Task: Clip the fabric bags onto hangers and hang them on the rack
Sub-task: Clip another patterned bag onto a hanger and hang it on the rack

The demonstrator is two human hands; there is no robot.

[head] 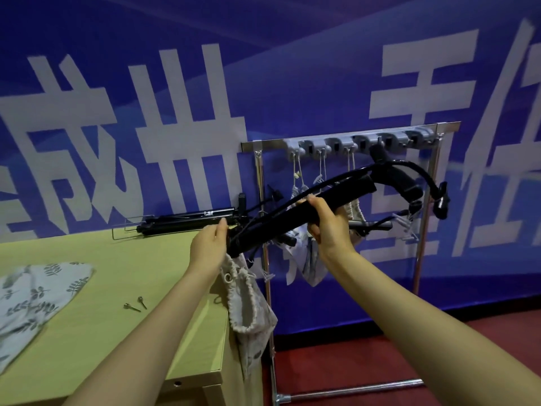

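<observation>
The left hand (pixel 209 246) grips the lower end of a tilted black hanger (pixel 281 227); the right hand (pixel 328 227) grips its middle. A fabric bag (pixel 248 306) hangs from the lower end, beside the tabletop (pixel 117 273) edge, near the rack (pixel 263 143).

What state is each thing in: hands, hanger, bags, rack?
Hanger: tilted, held in the air.
Left hand: holds hanger's lower end.
Right hand: grips hanger's middle.
Clipped bag: dangling from hanger's lower end.
Loose bag: flat on table, unclipped.
Rack: standing, bags hung on it.
Spare hangers: lying at table's back.
</observation>
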